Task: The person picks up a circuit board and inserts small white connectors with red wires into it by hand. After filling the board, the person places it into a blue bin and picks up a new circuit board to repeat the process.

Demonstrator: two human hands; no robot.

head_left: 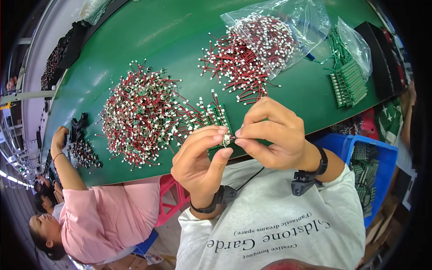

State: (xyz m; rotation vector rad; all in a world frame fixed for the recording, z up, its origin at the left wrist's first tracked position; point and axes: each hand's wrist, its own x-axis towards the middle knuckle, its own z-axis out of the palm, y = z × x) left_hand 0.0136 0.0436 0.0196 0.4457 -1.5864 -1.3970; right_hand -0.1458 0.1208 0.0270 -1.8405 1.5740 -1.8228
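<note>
Between the thumb and fingertips of my left hand [198, 162] is a small circuit board [226, 140] with a pale connector on it. My right hand [275, 135] is closed in a pinch at the board's right side, on what looks like a thin wire lead; most of it is hidden by the fingers. Just beyond my left fingertips lies a green circuit board panel [218, 115], with red leads and white plugs about it. To its left rises a large heap of boards with red wires attached [139, 114].
Loose red leads with white plugs [245, 72] spill from a clear plastic bag [310, 27]. Green panels [348, 85] are stacked at the right by a black bin [378, 58]. A blue crate [382, 166] holds more panels. On the left a co-worker in pink [108, 216] reaches toward dark parts [83, 153].
</note>
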